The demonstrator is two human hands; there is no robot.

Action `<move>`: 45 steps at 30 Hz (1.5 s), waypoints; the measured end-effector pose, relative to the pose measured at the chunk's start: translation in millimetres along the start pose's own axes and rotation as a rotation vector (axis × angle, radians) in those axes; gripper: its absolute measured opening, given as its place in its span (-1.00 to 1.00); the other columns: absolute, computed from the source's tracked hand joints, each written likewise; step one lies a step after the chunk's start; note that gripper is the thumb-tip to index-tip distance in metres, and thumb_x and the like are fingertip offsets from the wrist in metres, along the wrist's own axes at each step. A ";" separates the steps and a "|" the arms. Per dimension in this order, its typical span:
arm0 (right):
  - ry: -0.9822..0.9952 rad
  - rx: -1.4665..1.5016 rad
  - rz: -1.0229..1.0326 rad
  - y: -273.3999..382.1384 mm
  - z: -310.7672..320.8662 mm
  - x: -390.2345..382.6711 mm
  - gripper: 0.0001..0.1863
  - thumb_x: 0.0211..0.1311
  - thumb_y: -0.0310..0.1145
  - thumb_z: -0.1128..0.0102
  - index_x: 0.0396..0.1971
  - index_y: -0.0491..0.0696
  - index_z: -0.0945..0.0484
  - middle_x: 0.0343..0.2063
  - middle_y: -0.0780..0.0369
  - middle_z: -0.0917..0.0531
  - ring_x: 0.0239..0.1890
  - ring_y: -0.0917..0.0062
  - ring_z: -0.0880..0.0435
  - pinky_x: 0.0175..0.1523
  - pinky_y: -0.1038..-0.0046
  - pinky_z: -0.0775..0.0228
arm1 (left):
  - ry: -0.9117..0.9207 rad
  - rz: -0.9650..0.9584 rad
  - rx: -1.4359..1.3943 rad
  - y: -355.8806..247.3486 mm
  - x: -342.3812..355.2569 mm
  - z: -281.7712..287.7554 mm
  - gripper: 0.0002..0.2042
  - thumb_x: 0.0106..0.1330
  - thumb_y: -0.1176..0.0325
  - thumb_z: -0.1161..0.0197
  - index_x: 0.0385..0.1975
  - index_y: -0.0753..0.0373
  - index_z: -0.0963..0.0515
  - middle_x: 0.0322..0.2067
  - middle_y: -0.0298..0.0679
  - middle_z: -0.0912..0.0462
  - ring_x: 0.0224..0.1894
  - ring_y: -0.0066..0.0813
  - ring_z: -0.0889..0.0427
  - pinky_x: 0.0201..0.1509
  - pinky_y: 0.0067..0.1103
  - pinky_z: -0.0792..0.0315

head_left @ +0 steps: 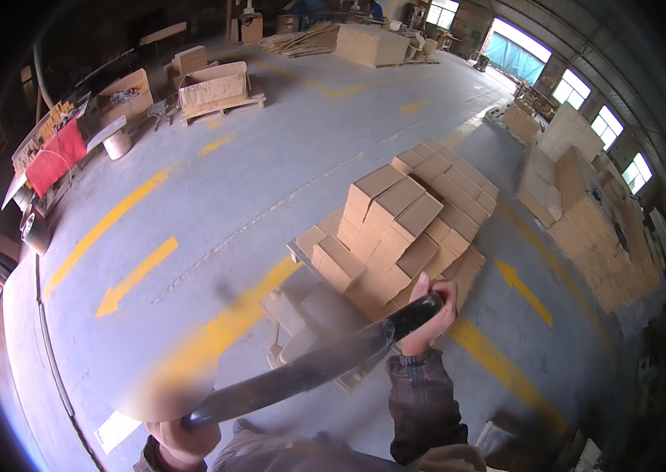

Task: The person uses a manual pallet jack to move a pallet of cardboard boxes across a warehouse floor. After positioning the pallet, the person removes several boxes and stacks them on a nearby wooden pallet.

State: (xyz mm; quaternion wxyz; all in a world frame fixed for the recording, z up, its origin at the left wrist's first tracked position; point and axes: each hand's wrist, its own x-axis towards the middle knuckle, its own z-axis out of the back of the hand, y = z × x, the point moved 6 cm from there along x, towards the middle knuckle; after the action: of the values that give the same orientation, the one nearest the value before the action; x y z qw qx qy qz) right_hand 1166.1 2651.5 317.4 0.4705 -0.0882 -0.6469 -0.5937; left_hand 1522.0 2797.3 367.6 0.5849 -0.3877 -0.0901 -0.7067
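Right hand (435, 325) grips a curved, tubular black bar (301, 376).

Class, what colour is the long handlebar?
The handlebar is black, seen best in the head view.

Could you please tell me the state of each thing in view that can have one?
Left hand: closed around the black handle's lower-left end.
Right hand: closed around the other end, thumb raised.
Black handle: held at both ends, slanting up to the right.
Cardboard boxes: stacked in uneven tiers.
Bin: open-topped, standing on a wooden pallet.
Red cloth: hanging down.
Teal sheet: hanging across the bright doorway.
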 end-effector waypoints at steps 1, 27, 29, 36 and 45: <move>0.009 0.013 -0.005 -2.3 -10.6 2.3 -0.70 0.20 -0.41 -0.34 -0.56 -0.11 -0.37 -0.68 0.24 -0.39 -0.60 0.49 -0.35 -0.42 0.42 -0.29 | 0.026 0.090 -0.057 4.3 -3.6 -2.5 -0.70 -0.01 0.57 -0.25 -0.21 0.33 -0.61 -0.26 -0.06 -0.68 -0.27 -0.07 -0.68 -0.14 -0.36 -0.50; -0.223 -0.140 0.085 19.9 -312.1 18.7 -0.78 0.12 -0.48 -0.35 -0.49 -0.14 -0.42 -0.60 0.18 -0.56 -0.52 0.34 -0.58 -0.32 0.38 -0.37 | -0.099 -0.262 -0.444 296.2 344.4 -182.1 -0.79 -0.13 0.57 -0.32 -0.51 0.20 -0.44 -0.64 -0.21 -0.47 -0.66 -0.17 -0.51 -0.57 -0.46 -0.38; -0.278 -0.160 0.030 12.5 -336.1 29.6 -0.80 0.10 -0.50 -0.34 -0.48 -0.15 -0.42 -0.60 0.18 -0.56 -0.51 0.38 -0.59 -0.31 0.39 -0.38 | -0.063 -0.256 -0.492 310.4 376.2 -211.4 -0.79 -0.12 0.56 -0.33 -0.51 0.21 -0.44 -0.64 -0.20 -0.47 -0.65 -0.15 -0.52 -0.56 -0.45 -0.39; -0.282 -0.179 0.003 -28.7 -426.5 81.5 -0.78 0.17 -0.52 -0.32 -0.48 -0.13 -0.39 -0.67 0.30 -0.44 -0.55 0.69 -0.39 -0.40 0.57 -0.28 | -0.043 -0.308 -0.584 329.6 493.1 -305.2 -0.77 0.09 0.50 -0.36 -0.56 0.26 -0.36 -0.69 -0.18 -0.40 -0.71 -0.26 -0.37 -0.59 -0.53 -0.27; -0.368 -0.281 -0.098 -72.6 -523.8 123.7 -0.72 0.20 -0.50 -0.31 -0.54 -0.11 -0.33 -0.69 0.34 -0.37 -0.56 0.74 -0.32 -0.43 0.62 -0.25 | 0.018 -0.408 -0.684 370.9 626.7 -447.1 -0.76 0.09 0.49 -0.38 -0.58 0.27 -0.36 -0.69 -0.17 -0.42 -0.72 -0.28 -0.39 -0.61 -0.56 -0.28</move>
State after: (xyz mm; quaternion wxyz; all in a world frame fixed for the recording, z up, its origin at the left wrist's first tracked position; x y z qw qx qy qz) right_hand 1314.2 2130.5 278.7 0.2984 -0.2278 -0.6364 -0.6739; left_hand 1647.2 1952.2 350.8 0.2704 -0.5282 0.0804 -0.8009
